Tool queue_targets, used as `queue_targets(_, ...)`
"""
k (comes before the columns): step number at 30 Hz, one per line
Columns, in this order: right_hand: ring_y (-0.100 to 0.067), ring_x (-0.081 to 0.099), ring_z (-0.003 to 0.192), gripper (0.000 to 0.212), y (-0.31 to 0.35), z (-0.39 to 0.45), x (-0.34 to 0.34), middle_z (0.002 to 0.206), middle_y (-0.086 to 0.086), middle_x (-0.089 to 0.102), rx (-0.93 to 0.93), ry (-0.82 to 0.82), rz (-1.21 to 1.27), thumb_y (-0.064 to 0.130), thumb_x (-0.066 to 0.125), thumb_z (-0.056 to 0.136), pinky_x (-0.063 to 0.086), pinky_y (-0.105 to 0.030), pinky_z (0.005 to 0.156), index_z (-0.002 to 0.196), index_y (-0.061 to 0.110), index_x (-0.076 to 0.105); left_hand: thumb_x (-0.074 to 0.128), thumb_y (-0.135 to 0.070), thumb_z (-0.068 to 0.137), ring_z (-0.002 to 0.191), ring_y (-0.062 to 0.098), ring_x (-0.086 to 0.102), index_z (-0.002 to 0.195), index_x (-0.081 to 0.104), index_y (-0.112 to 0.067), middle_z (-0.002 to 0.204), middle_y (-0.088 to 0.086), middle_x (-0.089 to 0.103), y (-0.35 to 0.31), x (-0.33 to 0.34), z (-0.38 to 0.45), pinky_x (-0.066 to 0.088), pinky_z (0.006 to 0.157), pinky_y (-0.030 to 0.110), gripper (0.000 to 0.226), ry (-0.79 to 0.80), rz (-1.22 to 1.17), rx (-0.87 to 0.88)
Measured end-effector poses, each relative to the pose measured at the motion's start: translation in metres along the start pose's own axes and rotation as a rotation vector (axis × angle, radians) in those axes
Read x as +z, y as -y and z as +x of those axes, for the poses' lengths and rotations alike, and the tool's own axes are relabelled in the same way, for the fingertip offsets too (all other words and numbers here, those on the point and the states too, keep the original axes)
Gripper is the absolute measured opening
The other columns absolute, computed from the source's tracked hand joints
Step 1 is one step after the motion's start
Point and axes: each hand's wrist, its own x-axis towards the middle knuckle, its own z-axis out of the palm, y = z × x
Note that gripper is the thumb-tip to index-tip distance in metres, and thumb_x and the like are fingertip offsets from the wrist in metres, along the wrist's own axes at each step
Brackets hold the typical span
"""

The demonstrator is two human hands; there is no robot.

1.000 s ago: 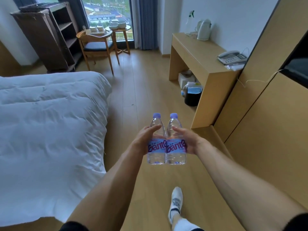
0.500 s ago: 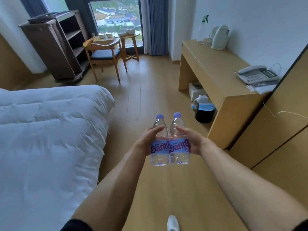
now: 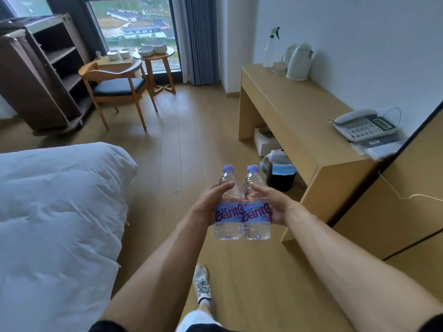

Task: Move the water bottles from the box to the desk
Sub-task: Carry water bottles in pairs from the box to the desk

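Two clear water bottles with lilac caps and blue-pink labels are held upright, side by side and touching, above the wooden floor. They are clasped between the left hand and right hand, whose fingers are curled round the outer sides, short of the desk.

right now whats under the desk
Under the desk stand a black bin with a blue-edged liner and a white box. The desktop hides whatever lies farther back.

Both hands hold two upright water bottles near the desk.
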Motion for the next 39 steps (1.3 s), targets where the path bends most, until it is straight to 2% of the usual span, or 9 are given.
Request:
queue_targets(6,-0.036,0.062,0.110,0.071,0.056,0.068,-0.022,0.137,-0.026,0.059,-0.014,-0.037,0.007,0.048,0.059,0.096,0.055,-0.046,0.090,0.148,0.003,0.042,0.069,-0.022,0.094,0.074,0.032,0.069,0.103,0.062,-0.013,0.111,0.026,0.066,-0.048,-0.002,0.088,0.061,0.062,0.038,0.015,0.003,0.002,-0.010)
queue_targets(10,-0.032,0.073,0.095,0.067,0.090,0.121,-0.039,0.120,-0.021,0.071,0.010,-0.065,0.006,0.051,0.060,0.094,0.061,-0.039,0.074,0.139,0.003,0.051,0.070,-0.022,0.094,0.089,0.039,0.067,0.120,0.059,-0.007,0.120,0.032,0.065,-0.075,-0.011,0.158,0.058,0.081,0.048,0.031,0.051,0.020,-0.038)
queue_targets(13,-0.030,0.076,0.083,0.065,0.127,0.158,-0.050,0.103,-0.019,0.075,0.019,-0.078,0.057,0.052,0.062,0.091,0.062,-0.036,0.066,0.134,0.003,0.055,0.071,-0.022,0.093,0.089,0.040,0.069,0.124,0.056,-0.007,0.117,0.029,0.067,-0.109,-0.013,0.209,0.057,0.083,0.051,0.038,0.086,0.026,-0.039)
queue_targets(20,-0.033,0.072,0.093,0.077,0.240,0.252,-0.047,0.125,-0.024,0.067,-0.081,-0.164,0.047,0.051,0.064,0.091,0.061,-0.045,0.086,0.145,0.000,0.042,0.076,-0.026,0.089,0.110,0.049,0.065,0.130,0.053,-0.010,0.118,0.031,0.068,-0.215,-0.033,0.325,0.054,0.095,0.060,0.049,0.102,0.075,-0.015)
queue_targets(28,-0.033,0.070,0.098,0.069,0.310,0.335,-0.075,0.126,-0.023,0.066,-0.106,-0.273,0.057,0.050,0.061,0.094,0.056,-0.047,0.091,0.140,-0.001,0.051,0.076,-0.027,0.088,0.096,0.043,0.069,0.130,0.052,-0.007,0.114,0.031,0.069,-0.282,-0.033,0.428,0.058,0.088,0.056,0.052,0.133,0.126,-0.026)
queue_targets(31,-0.034,0.068,0.097,0.067,0.335,0.367,-0.091,0.126,-0.024,0.066,-0.102,-0.259,0.056,0.049,0.061,0.094,0.057,-0.045,0.086,0.138,-0.001,0.051,0.076,-0.028,0.088,0.091,0.040,0.072,0.127,0.053,-0.009,0.108,0.029,0.071,-0.295,-0.030,0.467,0.060,0.083,0.053,0.049,0.105,0.115,-0.037)
queue_targets(33,-0.032,0.069,0.090,0.067,0.355,0.391,-0.107,0.112,-0.022,0.071,-0.113,-0.242,0.060,0.047,0.062,0.094,0.059,-0.044,0.083,0.139,-0.002,0.051,0.075,-0.028,0.089,0.090,0.040,0.072,0.126,0.054,-0.009,0.111,0.029,0.071,-0.307,-0.024,0.495,0.060,0.083,0.053,0.047,0.093,0.099,-0.024)
queue_targets(36,-0.029,0.072,0.077,0.067,0.386,0.427,-0.137,0.092,-0.018,0.074,-0.109,-0.200,0.062,0.045,0.063,0.094,0.062,-0.039,0.069,0.139,-0.004,0.050,0.074,-0.025,0.090,0.102,0.043,0.070,0.124,0.055,-0.007,0.120,0.031,0.066,-0.326,-0.009,0.540,0.056,0.091,0.060,0.044,0.072,0.103,0.001)
queue_targets(39,-0.028,0.074,0.072,0.056,0.425,0.466,-0.166,0.090,-0.016,0.075,-0.122,-0.202,0.087,0.040,0.067,0.093,0.061,-0.036,0.061,0.132,0.001,0.056,0.073,-0.024,0.091,0.108,0.046,0.067,0.124,0.056,-0.005,0.121,0.032,0.065,-0.359,0.009,0.588,0.053,0.093,0.063,0.041,0.054,0.126,0.027)
